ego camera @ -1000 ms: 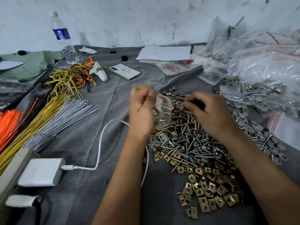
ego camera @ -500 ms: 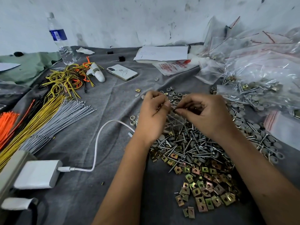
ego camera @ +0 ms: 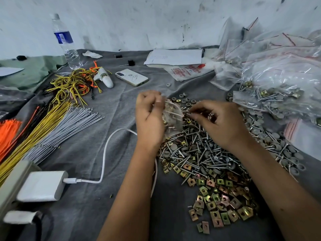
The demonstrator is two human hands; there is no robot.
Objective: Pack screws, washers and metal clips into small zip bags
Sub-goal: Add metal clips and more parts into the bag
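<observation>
Grey cloth (ego camera: 111,105) w/ screws (ego camera: 199,153), clips (ego camera: 222,202), wires (ego camera: 57,126), phone (ego camera: 131,77), bottle (ego camera: 66,44).

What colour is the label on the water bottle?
Blue; the label wraps the clear water bottle, seen in the head view.

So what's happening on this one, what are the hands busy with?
A person is bagging hardware on a grey cloth. The left hand holds a small clear zip bag that already has some parts in it. The right hand has its fingertips at the bag's mouth, above the loose heap of screws. Brass-coloured metal clips lie nearer the person, and filled bags are stacked to the right.
</observation>
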